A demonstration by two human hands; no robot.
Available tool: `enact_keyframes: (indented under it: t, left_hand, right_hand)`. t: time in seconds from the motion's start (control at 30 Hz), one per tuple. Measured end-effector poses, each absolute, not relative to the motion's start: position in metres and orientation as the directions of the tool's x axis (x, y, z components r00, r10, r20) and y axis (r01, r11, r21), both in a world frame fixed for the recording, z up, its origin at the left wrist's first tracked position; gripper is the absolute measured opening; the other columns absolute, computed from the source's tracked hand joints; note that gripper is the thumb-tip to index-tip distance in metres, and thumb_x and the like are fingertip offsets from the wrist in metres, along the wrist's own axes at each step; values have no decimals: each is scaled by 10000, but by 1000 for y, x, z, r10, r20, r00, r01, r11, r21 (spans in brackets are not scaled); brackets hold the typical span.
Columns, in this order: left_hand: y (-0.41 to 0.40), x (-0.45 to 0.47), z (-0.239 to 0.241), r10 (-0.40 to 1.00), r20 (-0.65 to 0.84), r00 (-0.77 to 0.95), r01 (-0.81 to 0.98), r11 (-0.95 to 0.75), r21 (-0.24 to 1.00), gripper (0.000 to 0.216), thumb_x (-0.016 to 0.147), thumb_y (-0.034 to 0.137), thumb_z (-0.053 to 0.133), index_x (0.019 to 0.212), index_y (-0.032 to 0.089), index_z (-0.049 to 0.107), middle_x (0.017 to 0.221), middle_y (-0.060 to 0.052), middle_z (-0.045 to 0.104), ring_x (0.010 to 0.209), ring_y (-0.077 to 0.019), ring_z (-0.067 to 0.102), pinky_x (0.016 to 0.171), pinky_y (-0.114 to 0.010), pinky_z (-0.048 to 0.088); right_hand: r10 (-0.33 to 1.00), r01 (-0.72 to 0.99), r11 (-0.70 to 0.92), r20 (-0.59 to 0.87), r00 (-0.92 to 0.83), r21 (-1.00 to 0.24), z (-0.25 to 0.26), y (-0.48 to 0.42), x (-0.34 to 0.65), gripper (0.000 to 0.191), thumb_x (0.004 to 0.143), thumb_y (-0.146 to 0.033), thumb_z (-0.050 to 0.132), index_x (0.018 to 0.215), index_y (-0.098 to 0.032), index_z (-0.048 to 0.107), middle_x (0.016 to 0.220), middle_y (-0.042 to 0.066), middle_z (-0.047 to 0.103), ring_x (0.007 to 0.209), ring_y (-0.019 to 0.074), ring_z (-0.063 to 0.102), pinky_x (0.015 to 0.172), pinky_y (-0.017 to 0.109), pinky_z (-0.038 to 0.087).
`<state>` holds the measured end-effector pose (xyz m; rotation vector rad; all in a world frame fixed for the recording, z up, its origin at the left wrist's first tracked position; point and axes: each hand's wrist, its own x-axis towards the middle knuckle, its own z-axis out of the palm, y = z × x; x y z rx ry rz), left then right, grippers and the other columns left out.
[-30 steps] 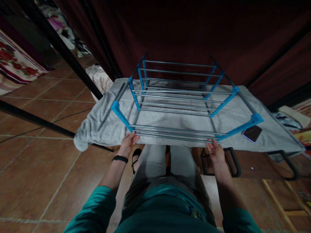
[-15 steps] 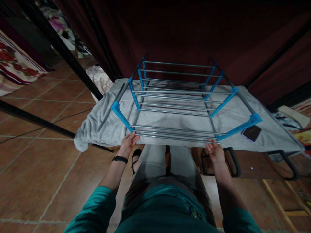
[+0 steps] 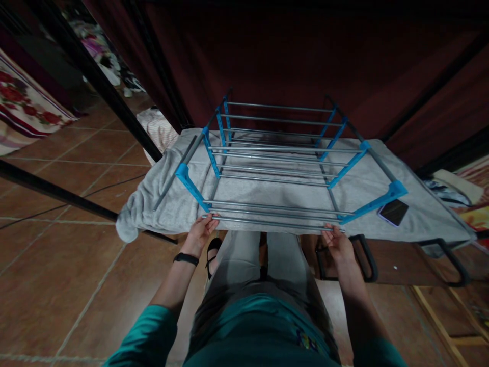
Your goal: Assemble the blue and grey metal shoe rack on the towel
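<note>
A rack of grey metal rods and blue plastic brackets (image 3: 193, 187) lies on a grey cloth (image 3: 156, 201) spread over a board. My left hand (image 3: 200, 234) pinches the left end of a loose metal rod (image 3: 267, 222) at the near edge of the cloth. At its other end, the fingers of my right hand (image 3: 337, 244) close on the same rod. It lies level across, slightly apart from the rack's nearest fixed rods. A phone (image 3: 393, 212) rests on the cloth beside the right front bracket (image 3: 376, 202).
A dark red curtain (image 3: 267, 56) hangs behind the rack. Black metal bars (image 3: 57, 188) cross the left side above the tiled floor (image 3: 53, 280). Black bent tubes (image 3: 369, 260) stick out below the board at right, and a wooden frame (image 3: 431, 321) lies on the floor.
Both hands have drawn the rod a little toward me, widening the space between it and the rack's front brackets. The view has shifted slightly.
</note>
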<state>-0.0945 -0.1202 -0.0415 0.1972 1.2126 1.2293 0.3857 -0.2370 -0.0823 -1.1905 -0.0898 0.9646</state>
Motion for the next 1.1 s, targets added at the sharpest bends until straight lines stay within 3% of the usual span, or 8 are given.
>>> enact_keyframes:
  t: [0.43, 0.7, 1.1]
  left_hand:
    - [-131, -85, -35, 751, -651, -111, -640, 448, 625, 161, 873, -28, 591, 782, 88, 655, 786, -96, 744, 631, -129, 715, 674, -231, 628]
    - [-135, -82, -36, 733, -675, -82, -640, 481, 599, 171, 898, -15, 559, 806, 92, 656, 757, -83, 737, 614, -125, 713, 640, -222, 631]
    - [-136, -91, -37, 719, -684, -125, -591, 500, 633, 228, 950, 36, 504, 787, 114, 643, 673, -49, 705, 585, -118, 704, 569, -181, 605]
  right_hand:
    - [672, -551, 87, -360, 648, -830, -63, -239, 377, 85, 833, -184, 691, 841, -214, 613, 887, -7, 700, 858, 118, 702, 866, 286, 606]
    - [773, -594, 89, -321, 547, -799, -48, -240, 365, 155, 764, -149, 757, 834, -201, 629, 903, 15, 711, 866, 144, 712, 885, 336, 615]
    - [765, -605, 140, -302, 569, -784, -25, -231, 339, 280, 672, -211, 877, 732, -215, 604, 792, -20, 722, 745, 128, 713, 777, 286, 638]
